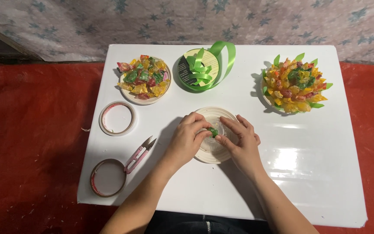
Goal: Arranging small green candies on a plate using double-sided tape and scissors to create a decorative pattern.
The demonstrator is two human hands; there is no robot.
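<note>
Both hands meet over a round, cream-coloured plastic plate (208,155) with a ribbed rim, which sits near the middle of the glossy white surface (308,173). On the plate stands a clear, domed plastic piece (216,118), shiny and see-through. The left hand (186,141) curls its fingers inward, and its grip is pinched together on a small green piece (213,131), smooth and leaf-like in colour, held just above the centre of the dome. The right hand (241,141) lies flatter, fingers stretched toward the same green piece, its fingertips touching it from the other side; its grip is closed lightly against the piece too.

At the far left of the surface, a shallow round dish (144,79) is heaped with candies in crinkly wrappers of yellow, red, green and pink. Beside it, near the far middle, a spool of glossy green ribbon (202,67) lies flat, with a loop of ribbon arching up off it. At the far right stands a finished round arrangement (294,85) of wrapped candies ringed with pointed green leaves.

Nearer on the left, a thin ring of tape (117,118) lies flat, and a second tape ring (107,177) with a reddish inner edge lies by the near corner. Small pink-handled snips (139,154) rest between them, blades pointing away. A rough red cloth (31,143) covers the floor around the surface.
</note>
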